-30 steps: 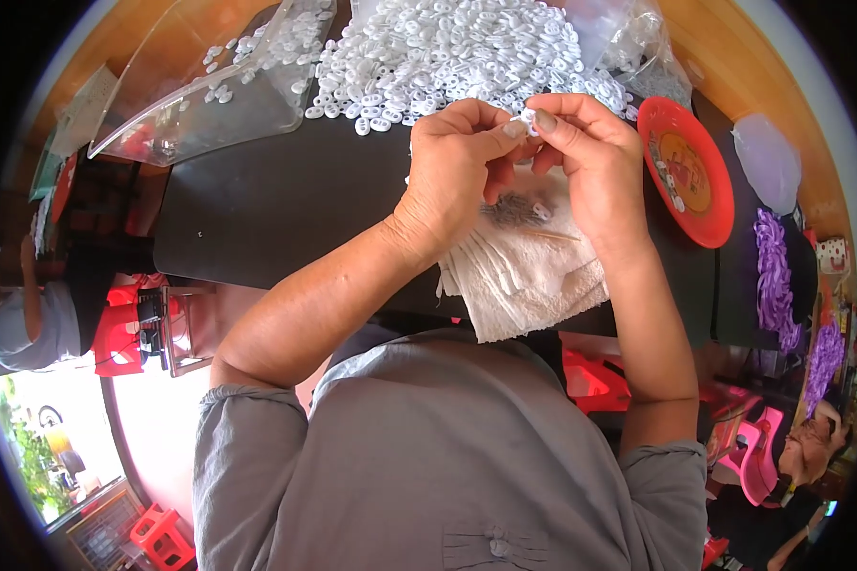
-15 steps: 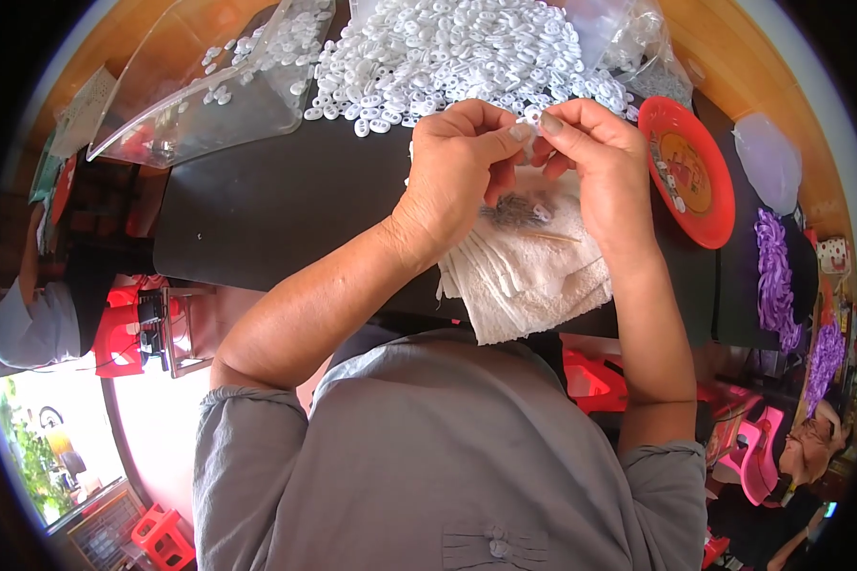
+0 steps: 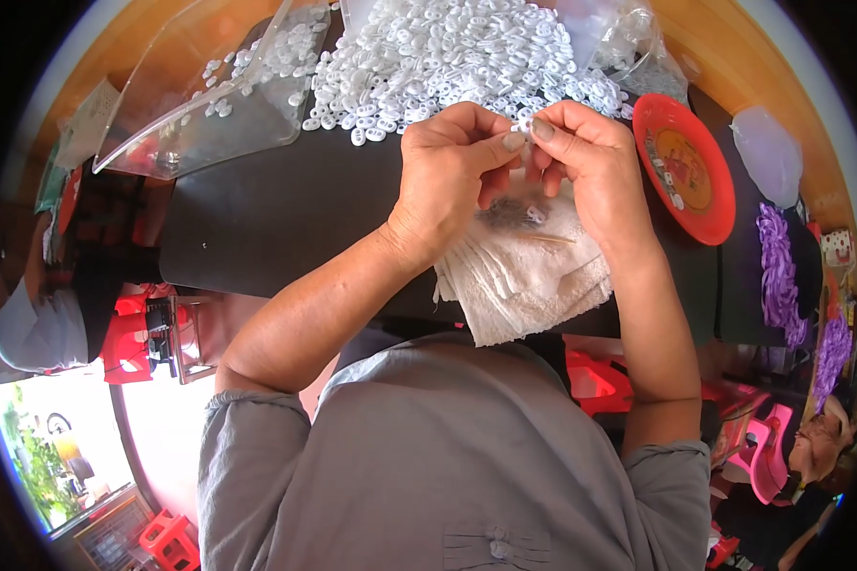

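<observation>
Small white plastic piece [image 3: 522,126], its shape mostly hidden, sits at upper centre of frame. I observe left hand [image 3: 445,171] and right hand [image 3: 588,157] pinching it; creased cream cloth [image 3: 528,290] shows below.

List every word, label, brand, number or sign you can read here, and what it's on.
No text is readable.
Red plate: any lettering in its printed middle is too small.
Framed panel, lower left: any writing is too blurred.
Small white piece between left hand and right hand: too small to tell any marks.
</observation>
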Available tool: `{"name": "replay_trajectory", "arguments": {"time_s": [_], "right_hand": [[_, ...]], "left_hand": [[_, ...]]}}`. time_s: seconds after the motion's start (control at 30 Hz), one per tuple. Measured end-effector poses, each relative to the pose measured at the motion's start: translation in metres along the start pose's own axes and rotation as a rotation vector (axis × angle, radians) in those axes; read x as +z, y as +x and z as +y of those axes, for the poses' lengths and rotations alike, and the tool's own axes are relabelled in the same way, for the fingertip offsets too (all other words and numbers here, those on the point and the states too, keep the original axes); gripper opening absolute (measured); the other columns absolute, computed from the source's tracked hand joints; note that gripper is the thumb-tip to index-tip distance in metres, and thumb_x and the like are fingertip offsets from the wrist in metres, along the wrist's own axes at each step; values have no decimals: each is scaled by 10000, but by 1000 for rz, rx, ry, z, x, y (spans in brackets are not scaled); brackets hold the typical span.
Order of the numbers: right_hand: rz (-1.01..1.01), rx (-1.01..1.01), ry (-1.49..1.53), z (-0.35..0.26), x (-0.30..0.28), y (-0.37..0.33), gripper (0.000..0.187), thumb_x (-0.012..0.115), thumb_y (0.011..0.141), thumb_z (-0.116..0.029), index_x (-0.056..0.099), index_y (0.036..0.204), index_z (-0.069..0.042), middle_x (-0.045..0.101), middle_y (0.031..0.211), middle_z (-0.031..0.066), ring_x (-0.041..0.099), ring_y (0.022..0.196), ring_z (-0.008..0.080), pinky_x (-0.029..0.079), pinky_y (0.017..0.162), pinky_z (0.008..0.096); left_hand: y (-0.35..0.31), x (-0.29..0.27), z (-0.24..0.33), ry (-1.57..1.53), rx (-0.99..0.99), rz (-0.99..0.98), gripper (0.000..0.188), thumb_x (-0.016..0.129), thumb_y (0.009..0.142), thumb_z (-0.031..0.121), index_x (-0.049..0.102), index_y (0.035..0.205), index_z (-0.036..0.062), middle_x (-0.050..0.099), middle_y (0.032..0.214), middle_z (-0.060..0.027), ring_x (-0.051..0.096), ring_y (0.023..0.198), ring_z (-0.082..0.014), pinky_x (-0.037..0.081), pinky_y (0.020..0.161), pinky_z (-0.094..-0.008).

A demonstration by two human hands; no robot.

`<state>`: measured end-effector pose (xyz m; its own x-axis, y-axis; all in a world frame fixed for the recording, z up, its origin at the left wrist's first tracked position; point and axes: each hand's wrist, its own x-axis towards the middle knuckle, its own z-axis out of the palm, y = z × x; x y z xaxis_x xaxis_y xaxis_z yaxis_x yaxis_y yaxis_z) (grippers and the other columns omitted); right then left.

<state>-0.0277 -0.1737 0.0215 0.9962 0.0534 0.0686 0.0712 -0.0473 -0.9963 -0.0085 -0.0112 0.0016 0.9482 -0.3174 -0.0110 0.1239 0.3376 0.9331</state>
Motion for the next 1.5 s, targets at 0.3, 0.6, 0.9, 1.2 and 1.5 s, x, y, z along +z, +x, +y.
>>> {"name": "replay_trajectory", "arguments": {"time_s": [0.3, 0.6, 0.9, 1.2, 1.5], "right_hand": [[-77, -2, 18, -9, -16, -1, 191, 606, 917, -176, 625, 895, 13, 607, 722, 22, 563, 589, 78, 402, 509, 192], [-220, 83, 110, -12, -17, -3, 228, 611, 919, -192, 615, 879, 33, 608, 712, 41, 562, 539, 94, 391, 465, 183], [-321, 101, 216, -13, -14, -7, 258, 623, 916, -210, 608, 898, 47, 605, 705, 57, 553, 503, 95, 361, 423, 168], [-305, 113, 318, -11, -9, -9, 222, 604, 924, -162, 603, 908, 59, 584, 693, 61, 544, 495, 105, 337, 411, 168], [-330, 108, 418, -7, -6, -8, 209, 600, 925, -142, 600, 926, 67, 591, 701, 64, 540, 498, 105, 335, 414, 169]], "left_hand": [[-1, 1, 3, -35, 106, -163, 245, 696, 821, -18, 606, 1049, -28, 652, 817, -91, 588, 625, -112, 434, 458, -211], [-4, -1, 8, 3, 126, -203, 245, 751, 781, -11, 618, 987, -20, 670, 789, -54, 633, 638, -78, 426, 452, -174], [-13, 0, 10, -2, 180, -215, 223, 763, 774, 2, 609, 935, -2, 670, 786, -58, 643, 657, -81, 454, 505, -175], [-12, -1, 8, -75, 250, -282, 197, 726, 792, -45, 565, 902, -17, 658, 809, -112, 689, 707, -192, 581, 607, -265], [-10, -4, 0, -66, 302, -300, 204, 708, 793, -79, 548, 901, -13, 646, 838, -115, 687, 711, -204, 608, 641, -303]]}}
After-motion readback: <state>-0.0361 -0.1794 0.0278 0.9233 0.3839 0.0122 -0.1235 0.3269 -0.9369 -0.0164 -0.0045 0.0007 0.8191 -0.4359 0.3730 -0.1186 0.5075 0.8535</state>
